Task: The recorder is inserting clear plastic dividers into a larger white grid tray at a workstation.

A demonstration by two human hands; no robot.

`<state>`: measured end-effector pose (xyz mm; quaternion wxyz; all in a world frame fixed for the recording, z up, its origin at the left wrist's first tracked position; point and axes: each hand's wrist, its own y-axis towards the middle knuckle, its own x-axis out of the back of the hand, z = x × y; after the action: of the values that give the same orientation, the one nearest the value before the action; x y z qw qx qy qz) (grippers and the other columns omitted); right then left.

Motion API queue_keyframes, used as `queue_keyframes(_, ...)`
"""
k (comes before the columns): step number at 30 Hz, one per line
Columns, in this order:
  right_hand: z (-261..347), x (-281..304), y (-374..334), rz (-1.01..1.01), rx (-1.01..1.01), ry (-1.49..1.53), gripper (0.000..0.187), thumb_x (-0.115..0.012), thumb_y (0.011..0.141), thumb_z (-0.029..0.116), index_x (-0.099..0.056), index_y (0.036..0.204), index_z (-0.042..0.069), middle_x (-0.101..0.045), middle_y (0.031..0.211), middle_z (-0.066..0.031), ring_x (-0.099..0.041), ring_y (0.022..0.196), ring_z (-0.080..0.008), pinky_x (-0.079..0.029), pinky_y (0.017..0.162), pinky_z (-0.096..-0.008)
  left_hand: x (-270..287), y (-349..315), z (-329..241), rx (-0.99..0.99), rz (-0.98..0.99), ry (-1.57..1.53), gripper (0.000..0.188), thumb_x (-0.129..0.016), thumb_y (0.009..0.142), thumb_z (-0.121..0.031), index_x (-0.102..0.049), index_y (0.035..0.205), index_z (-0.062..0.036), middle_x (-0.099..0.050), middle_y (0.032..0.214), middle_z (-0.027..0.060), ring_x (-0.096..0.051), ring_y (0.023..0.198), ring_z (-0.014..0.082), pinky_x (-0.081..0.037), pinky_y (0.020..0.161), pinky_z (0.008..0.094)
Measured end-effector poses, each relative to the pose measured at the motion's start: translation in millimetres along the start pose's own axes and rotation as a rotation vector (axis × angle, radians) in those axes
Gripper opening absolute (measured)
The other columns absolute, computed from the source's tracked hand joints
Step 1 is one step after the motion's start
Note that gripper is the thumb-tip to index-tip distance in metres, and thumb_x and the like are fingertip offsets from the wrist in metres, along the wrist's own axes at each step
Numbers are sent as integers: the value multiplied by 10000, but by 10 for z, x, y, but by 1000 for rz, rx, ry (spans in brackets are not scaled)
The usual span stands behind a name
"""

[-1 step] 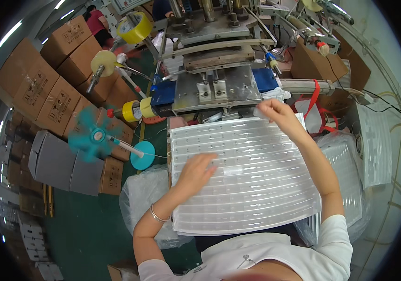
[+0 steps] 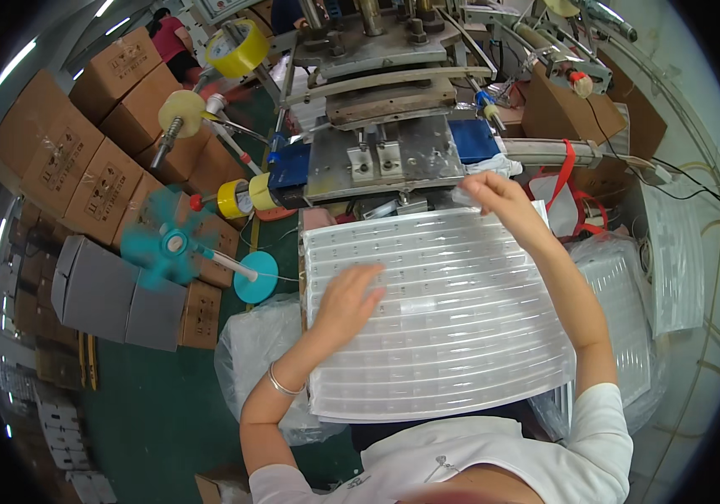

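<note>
A wide white ribbed plastic sheet (image 2: 444, 370) lies in front of my body, its rows dotted with small clear parts. Over its left half is my left hand (image 2: 347, 304), fingers stretched out and thumb apart, with nothing visible in it. To the right of its fingertips a small translucent piece (image 2: 417, 304) rests on the sheet. At the sheet's far right edge my right hand (image 2: 499, 204) pinches a small clear plastic piece (image 2: 462, 197). Just beyond stands a metal press (image 2: 385, 101), with two small metal blocks (image 2: 375, 160) fixed on its lower plate.
Rolls of yellow tape (image 2: 238, 50) hang at the press's left. A teal fan (image 2: 173, 244) stands left of the sheet, before stacked cardboard boxes (image 2: 66, 160). More bagged sheets (image 2: 616, 294) lie at the right, near a red strap (image 2: 563, 176). Another person (image 2: 171, 42) is far back left.
My left hand has shifted slightly up and left over the sheet. The right hand stays in nearly the same place, still pinching the clear piece.
</note>
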<state>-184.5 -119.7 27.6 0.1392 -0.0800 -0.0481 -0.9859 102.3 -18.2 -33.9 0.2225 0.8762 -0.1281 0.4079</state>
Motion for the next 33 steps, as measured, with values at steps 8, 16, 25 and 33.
queue_keyframes(8,40,32,183,-169,169,13,281,-626,868,133,-582,1112,0,-610,1066,-20,-555,911,-83,-440,803,-226,146,1448,-83,-78,-615,339,367,-641,817,-222,-586,1159,-101,-579,1041,100,-483,1039,268,-310,939,441)
queue_keyframes(16,136,-220,676,-413,747,-671,207,-687,781,88,-614,961,15,-637,945,-116,-625,824,-278,-508,734,-341,134,1640,-300,-234,-515,546,305,-677,773,-247,-619,1049,-132,-555,943,48,-474,1011,237,-235,963,522)
queue_keyframes(25,-3,-347,1197,-444,760,-985,227,-643,811,208,-642,983,59,-636,985,-98,-595,916,-296,-402,922,-479,204,375,-308,-146,-163,194,314,-713,713,-145,-643,1019,-125,-573,744,-8,-518,842,180,-270,959,476)
queue_keyframes(33,117,-326,367,-335,809,-1048,370,-639,796,162,-554,1150,96,-574,1129,-124,-562,996,-295,-407,901,-470,188,-139,-177,-184,-97,179,284,-731,738,-194,-649,997,-111,-575,701,-18,-530,781,163,-305,943,458)
